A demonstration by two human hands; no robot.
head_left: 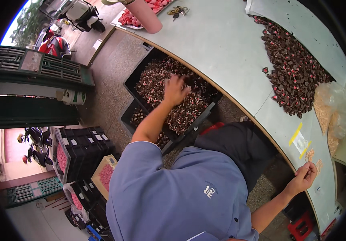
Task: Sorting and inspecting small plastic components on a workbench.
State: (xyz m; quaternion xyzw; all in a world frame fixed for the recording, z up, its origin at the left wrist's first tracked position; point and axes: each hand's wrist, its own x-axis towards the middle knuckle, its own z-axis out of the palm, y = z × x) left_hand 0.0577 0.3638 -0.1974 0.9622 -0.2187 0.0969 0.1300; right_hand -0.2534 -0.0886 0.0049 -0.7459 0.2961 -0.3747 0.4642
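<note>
— Worktop (221,44) first: what's on that big pale curved surface?

— Dark brown pieces with pink spots, a wide heap (293,68) at its far right, well apart from both hands. Clear bags of tan bits (333,108) lie just beside the heap.

— And below the worktop?

— Black crate (135,82) on the floor, full of the same dark and pink pieces (181,112). A second crate sits partly under it.

— The hands?

— Left hand (176,90) is down in the crate, fingers spread over the pieces, touching them; whether its grip holds any, I cannot tell. Right hand (303,176) hovers at the worktop's near edge, fingers curled in a narrow grip near small tan bits (310,154).
</note>
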